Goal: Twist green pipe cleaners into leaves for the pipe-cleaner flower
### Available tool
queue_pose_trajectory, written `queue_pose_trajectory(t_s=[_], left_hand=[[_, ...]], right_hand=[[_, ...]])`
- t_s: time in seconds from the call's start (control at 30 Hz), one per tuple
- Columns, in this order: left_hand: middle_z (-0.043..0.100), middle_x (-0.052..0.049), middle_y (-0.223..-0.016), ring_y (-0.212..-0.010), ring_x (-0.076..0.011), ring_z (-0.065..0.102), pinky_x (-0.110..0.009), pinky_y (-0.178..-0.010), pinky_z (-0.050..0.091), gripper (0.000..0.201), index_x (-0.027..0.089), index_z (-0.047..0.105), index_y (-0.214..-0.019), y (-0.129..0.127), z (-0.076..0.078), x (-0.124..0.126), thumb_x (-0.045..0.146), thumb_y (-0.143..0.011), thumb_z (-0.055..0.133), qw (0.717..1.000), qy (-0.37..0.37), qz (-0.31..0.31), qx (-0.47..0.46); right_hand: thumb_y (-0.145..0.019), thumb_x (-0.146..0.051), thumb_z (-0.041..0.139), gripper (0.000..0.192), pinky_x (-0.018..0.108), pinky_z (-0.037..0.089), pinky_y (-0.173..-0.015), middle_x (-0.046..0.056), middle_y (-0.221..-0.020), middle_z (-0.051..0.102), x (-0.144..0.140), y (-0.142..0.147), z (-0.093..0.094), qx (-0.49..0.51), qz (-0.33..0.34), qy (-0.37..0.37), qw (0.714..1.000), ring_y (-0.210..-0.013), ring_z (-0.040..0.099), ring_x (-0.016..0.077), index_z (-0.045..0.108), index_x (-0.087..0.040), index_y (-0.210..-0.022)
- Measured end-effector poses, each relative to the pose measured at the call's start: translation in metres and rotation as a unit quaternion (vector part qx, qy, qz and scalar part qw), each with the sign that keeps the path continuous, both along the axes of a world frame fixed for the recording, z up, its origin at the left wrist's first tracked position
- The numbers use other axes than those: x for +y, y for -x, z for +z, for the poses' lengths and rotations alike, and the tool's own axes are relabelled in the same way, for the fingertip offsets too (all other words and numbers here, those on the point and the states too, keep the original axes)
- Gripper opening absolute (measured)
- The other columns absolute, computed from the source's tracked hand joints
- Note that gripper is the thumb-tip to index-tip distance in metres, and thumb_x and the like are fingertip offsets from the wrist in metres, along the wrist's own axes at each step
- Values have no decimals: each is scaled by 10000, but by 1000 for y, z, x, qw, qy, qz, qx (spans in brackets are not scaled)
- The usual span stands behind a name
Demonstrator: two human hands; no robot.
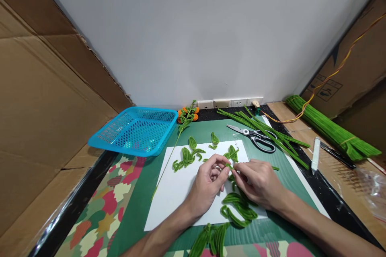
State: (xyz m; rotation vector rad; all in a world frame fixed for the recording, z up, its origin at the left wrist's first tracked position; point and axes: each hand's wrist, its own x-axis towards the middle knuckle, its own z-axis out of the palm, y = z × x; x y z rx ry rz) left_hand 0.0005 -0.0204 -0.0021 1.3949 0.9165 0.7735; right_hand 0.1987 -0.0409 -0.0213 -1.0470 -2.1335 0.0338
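Left hand (208,184) and right hand (256,177): fingertips pinching one green pipe cleaner (230,166) above the white paper (175,188).
Looped leaves (192,143): several already shaped, on and around the paper.
Straight pipe cleaners (255,122): unshaped, across the scissors (247,132); plenty seems left.

In the lower centre of the frame, your left hand (209,182) and right hand (257,180) are pinching a fuzzy green stem (228,166); a blue basket (157,149) is sitting left of centre, scissors (247,132) are lying right.
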Motion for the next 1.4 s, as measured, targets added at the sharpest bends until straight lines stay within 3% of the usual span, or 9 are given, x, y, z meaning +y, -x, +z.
queue_pose_trajectory(t_s=[0.53, 1.1, 1.4], left_hand=[[582, 28, -804, -590, -74, 533, -178, -527, 426, 284, 189, 631, -1078, 1, -3, 1, 461, -1006, 666, 1000, 9, -7, 5], [552, 31, -800, -608, -91, 531, -187, -535, 439, 286, 188, 597, -991, 1, -2, 0, 435, -947, 734, 1000, 6, 3, 11], [560, 28, -912, -625, -74, 535, -176, -521, 431, 284, 215, 543, -1032, 1, -4, 0, 443, -975, 701, 1000, 4, 12, -3]], right_hand=[[-1048, -143, 497, 158, 309, 321, -609, 4, -677, 662, 1, -1, -1, 6, 13, -10, 1000, -536, 498, 145, 618, -172, -951], [-1051, -164, 507, 134, 300, 327, -590, -14, -636, 626, -1, -2, 2, 18, 24, -19, 999, -519, 493, 140, 619, -179, -979], [-1029, -148, 528, 96, 295, 346, -578, -25, -625, 618, 0, -1, 1, 21, 17, -26, 999, -507, 502, 139, 618, -176, -1014]])
